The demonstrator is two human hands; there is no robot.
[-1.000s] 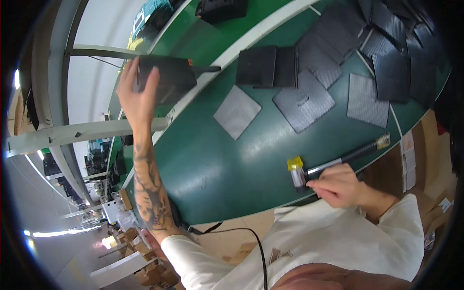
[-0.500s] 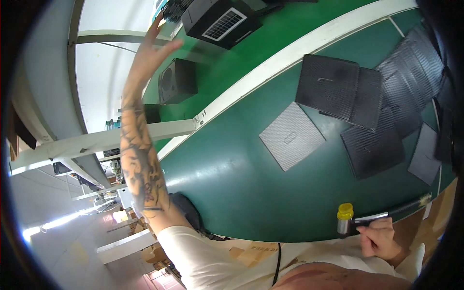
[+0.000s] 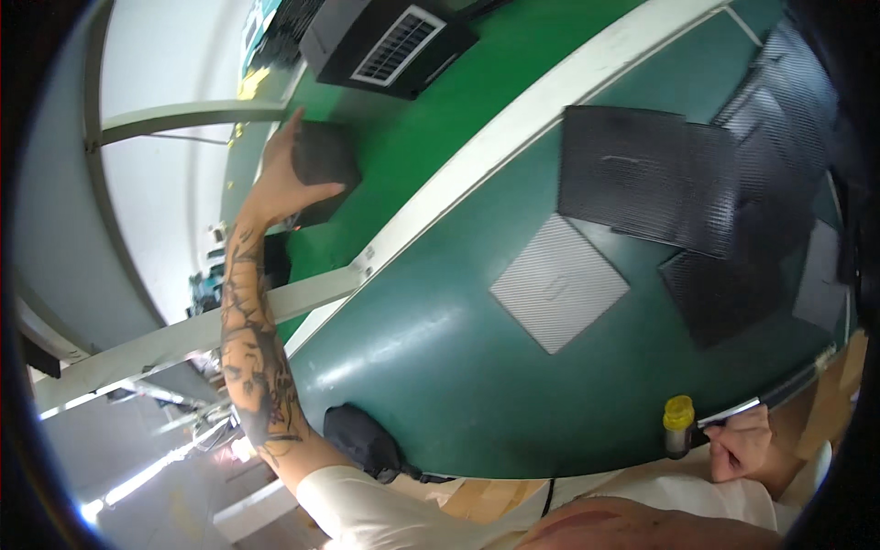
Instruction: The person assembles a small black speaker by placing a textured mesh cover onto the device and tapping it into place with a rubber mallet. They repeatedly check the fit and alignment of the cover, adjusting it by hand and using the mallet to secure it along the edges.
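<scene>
My left arm reaches far out past the table's left side, and my left hand (image 3: pixel 282 179) is open, thumb and fingers spread. In the picture it overlaps a dark speaker-like box (image 3: pixel 328 160); no contact is plain. My right hand (image 3: pixel 741 445) is closed by the table's near right edge, around a slim silver-and-black tool (image 3: pixel 731 413) whose kind I cannot make out. Close to it stands a small jar with a yellow cap (image 3: pixel 678 414). A silver-grey square panel with a ribbed texture (image 3: pixel 561 284) lies mid-table, touching or nearly touching dark textured panels (image 3: pixel 623 170).
More dark panels (image 3: pixel 779 119) overlap at the right of the green table (image 3: pixel 440 385). A black bag or cap-like item (image 3: pixel 359 440) sits at its near left edge. Beyond the white rim (image 3: pixel 513 119) is a large black box with a white grille (image 3: pixel 397 46). A white post (image 3: pixel 183 344) crosses at left.
The view has shifted, moving the table items in the picture. My left hand appears lower, now overlapping the dark box, still spread. My right hand keeps its grip near the jar.
</scene>
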